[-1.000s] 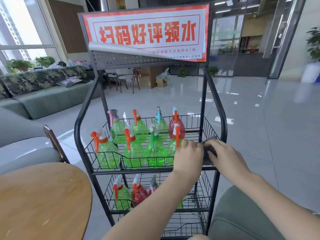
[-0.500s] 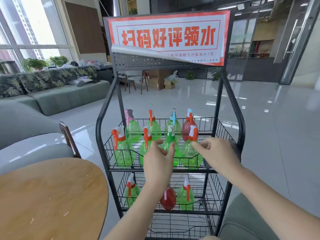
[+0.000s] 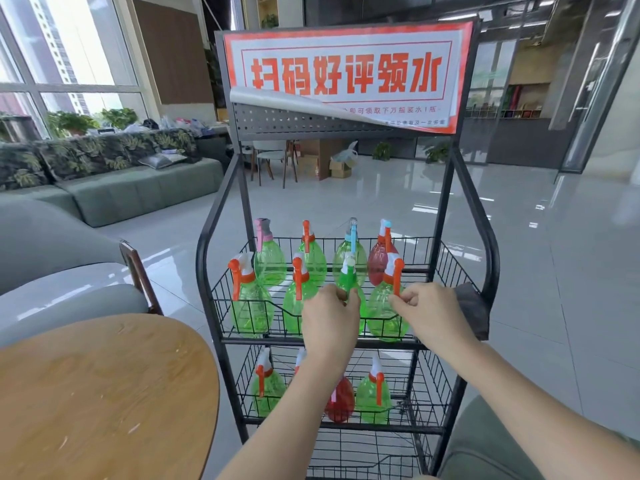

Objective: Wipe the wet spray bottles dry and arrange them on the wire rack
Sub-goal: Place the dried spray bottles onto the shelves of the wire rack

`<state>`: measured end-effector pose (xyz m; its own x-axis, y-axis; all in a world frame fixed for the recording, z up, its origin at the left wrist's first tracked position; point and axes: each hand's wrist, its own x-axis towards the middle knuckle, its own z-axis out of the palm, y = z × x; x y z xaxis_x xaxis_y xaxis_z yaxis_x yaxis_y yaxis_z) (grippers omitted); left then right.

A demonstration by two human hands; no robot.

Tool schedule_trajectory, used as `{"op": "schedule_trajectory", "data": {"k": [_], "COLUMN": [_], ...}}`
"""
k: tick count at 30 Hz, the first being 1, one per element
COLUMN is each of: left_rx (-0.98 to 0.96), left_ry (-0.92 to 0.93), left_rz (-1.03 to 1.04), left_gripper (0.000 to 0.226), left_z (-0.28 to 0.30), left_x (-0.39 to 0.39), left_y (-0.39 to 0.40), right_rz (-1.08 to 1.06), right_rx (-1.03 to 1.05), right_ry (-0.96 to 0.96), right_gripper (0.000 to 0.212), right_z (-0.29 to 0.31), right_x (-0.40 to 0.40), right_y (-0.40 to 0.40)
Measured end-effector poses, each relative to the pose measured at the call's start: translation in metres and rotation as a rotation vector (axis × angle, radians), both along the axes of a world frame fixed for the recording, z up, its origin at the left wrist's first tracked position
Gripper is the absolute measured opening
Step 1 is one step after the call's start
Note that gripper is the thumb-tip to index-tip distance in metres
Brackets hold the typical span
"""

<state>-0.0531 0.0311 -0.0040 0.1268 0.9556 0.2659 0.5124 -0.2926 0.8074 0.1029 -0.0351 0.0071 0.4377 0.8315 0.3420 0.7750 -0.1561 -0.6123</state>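
Black wire rack (image 3: 490, 244) on glossy tiled floor (image 3: 540, 237). Top basket: eight spray bottles (image 3: 249, 306) upright in two rows. Dark cloth (image 3: 472, 311) draped over its right rim. Lower basket: more bottles.

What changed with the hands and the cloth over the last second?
Both hands let go of the dark cloth, now draped on the rack's right rim. The left hand moved to the green-trigger bottle; the right hand pinches the orange trigger beside it. The other bottles stayed put.
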Motion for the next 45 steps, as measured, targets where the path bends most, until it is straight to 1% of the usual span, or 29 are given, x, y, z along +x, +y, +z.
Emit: {"op": "schedule_trajectory", "data": {"k": [12,15,17,19,20,22,25,28,30,33,35,38,41,45], "left_rx": [-0.005,0.001,0.041,0.100,0.133,0.193,0.262,0.300,0.251,0.155,0.112,0.092,0.051,0.044], "left_ry": [-0.018,0.004,0.001,-0.027,-0.052,-0.088,-0.092,-0.025,0.050,0.181,0.294,0.418,0.447,0.451], "left_rz": [-0.015,-0.013,-0.012,-0.001,0.007,0.019,0.024,0.046,0.035,-0.029,-0.090,-0.107,-0.106,-0.108], "left_gripper": [0.034,0.042,0.043,0.039,0.037,0.031,0.020,0.016,0.012,0.013,0.013,0.018,0.023,0.011], "left_z": [-0.002,0.000,0.006,0.016,0.024,0.042,0.073,0.100,0.114,0.125,0.125,0.119,0.111,0.104], "left_x": [0.002,-0.007,-0.019,-0.032,-0.038,-0.050,-0.066,-0.074,-0.071,-0.056,-0.042,-0.023,-0.011,-0.005], "left_y": [-0.001,-0.009,-0.015,-0.017,-0.017,-0.009,0.009,0.039,0.071,0.123,0.145,0.173,0.188,0.196], "right_rz": [0.010,-0.001,-0.010,-0.017,-0.020,-0.036,-0.023,0.065,0.120,0.146,0.107,0.046,0.028,0.026], "right_rx": [0.008,-0.006,-0.007,0.055,0.091,0.151,0.178,0.154,0.101,0.067,0.017,-0.050,-0.099,-0.149], "right_ry": [0.000,-0.016,-0.041,-0.058,-0.053,-0.051,-0.089,-0.134,-0.149,-0.185,-0.195,-0.200,-0.195,-0.191], "right_gripper": [0.025,0.034,0.042,0.046,0.045,0.040,0.033,0.030,0.028,0.029,0.034,0.049,0.049,0.045], "right_z": [-0.001,0.007,0.019,0.035,0.043,0.060,0.080,0.095,0.101,0.104,0.101,0.096,0.094,0.093], "right_x": [-0.001,-0.003,-0.004,-0.001,0.001,0.009,0.015,0.008,0.002,0.000,0.005,0.014,0.019,0.021], "right_y": [-0.002,-0.012,-0.021,-0.025,-0.025,-0.017,0.006,0.038,0.066,0.117,0.140,0.168,0.184,0.198]}}
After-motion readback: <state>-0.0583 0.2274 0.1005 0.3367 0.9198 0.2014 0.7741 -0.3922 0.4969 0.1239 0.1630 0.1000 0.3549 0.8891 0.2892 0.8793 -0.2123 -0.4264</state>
